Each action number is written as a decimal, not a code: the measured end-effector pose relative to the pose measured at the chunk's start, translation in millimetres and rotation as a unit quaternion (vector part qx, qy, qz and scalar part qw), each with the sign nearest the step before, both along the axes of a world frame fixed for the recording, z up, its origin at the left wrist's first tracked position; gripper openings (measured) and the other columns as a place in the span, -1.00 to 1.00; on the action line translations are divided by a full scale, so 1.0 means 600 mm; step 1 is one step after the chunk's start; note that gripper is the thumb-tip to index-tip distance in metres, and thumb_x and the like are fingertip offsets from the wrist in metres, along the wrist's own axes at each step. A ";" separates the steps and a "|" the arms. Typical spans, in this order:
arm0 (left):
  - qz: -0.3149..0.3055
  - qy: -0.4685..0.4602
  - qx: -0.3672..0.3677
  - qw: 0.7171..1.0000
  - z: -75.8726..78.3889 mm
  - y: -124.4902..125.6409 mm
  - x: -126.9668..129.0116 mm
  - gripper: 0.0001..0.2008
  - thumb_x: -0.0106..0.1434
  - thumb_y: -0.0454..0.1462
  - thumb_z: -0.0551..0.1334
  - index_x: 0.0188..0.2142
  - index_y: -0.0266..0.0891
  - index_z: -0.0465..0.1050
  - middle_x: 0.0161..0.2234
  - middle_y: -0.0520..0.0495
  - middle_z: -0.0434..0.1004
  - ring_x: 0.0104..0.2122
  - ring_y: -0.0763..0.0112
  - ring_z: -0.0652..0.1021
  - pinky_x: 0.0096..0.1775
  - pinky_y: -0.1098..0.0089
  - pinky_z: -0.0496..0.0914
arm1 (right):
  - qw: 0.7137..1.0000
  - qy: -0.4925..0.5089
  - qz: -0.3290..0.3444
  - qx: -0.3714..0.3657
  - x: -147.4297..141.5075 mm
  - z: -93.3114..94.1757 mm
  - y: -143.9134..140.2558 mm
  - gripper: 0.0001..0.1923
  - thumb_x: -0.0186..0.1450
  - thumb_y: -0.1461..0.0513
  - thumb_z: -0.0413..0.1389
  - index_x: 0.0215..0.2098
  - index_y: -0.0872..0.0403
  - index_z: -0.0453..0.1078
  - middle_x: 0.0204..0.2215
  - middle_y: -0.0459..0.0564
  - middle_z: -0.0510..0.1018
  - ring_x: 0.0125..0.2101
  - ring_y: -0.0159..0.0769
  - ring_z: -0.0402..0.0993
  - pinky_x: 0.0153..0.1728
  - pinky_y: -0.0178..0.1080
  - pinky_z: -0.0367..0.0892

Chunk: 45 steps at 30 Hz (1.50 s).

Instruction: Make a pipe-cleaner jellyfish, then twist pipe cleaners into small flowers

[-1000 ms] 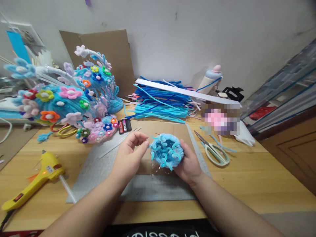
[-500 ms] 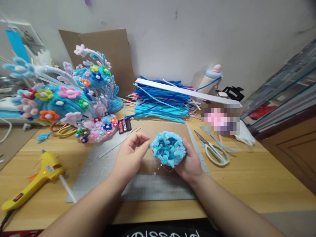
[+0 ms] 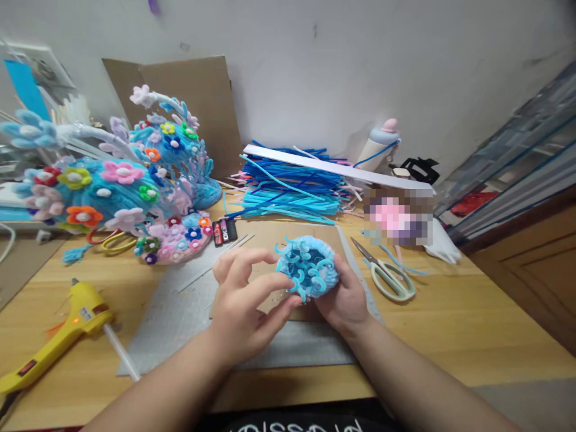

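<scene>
In the middle of the view, my right hand (image 3: 344,300) cups a round, light-blue fuzzy pipe-cleaner piece (image 3: 330,279) from its right side, and the fingers behind it are hidden. The piece is tilted, its darker hollow facing me. Several small curled strands stand up from its rim and inside. At its lower left edge, my left hand (image 3: 247,300) has the thumb and forefinger on either side of one curled strand. The other left fingers are bent and spread apart from it. Under both hands lie a brown cardboard piece (image 3: 283,237) and a grey cutting mat (image 3: 180,336).
A yellow hot glue gun (image 3: 85,315) lies at left with a glue stick in it. Pipe-cleaner flower ornaments (image 3: 108,186) stand behind it. Blue pipe cleaners (image 3: 292,186) are piled at the wall. Scissors (image 3: 389,276) lie right; a white bottle (image 3: 378,147) stands behind.
My left hand has moved down and right, its fingers spreading, to the lower left edge of the blue piece. The piece has turned slightly in my right hand.
</scene>
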<state>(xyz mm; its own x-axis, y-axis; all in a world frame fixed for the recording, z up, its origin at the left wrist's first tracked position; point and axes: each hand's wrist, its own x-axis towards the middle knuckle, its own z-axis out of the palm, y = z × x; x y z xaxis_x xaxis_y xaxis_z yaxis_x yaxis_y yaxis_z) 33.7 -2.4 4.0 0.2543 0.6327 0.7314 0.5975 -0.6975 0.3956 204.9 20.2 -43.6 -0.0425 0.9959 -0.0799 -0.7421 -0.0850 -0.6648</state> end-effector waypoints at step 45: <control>0.069 0.173 -0.016 0.982 -0.017 0.002 0.013 -0.60 -0.03 0.06 0.34 -0.19 0.05 0.53 0.20 -0.07 0.23 0.20 -0.07 0.15 0.17 -0.16 -0.22 | 0.994 -0.060 0.045 0.080 -0.004 0.002 -0.011 -0.70 0.33 0.11 -0.02 -0.01 -0.01 0.30 -0.04 -0.06 0.47 -0.02 -0.22 0.36 0.02 -0.18 0.23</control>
<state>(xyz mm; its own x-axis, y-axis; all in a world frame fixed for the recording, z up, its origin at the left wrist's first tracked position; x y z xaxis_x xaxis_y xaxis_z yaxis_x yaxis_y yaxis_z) 41.3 -1.1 -6.0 0.3942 0.6998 0.5957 0.7880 -0.5909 0.1729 202.7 13.6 -42.2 -0.1327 0.9887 0.0698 -0.6508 -0.0338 -0.7585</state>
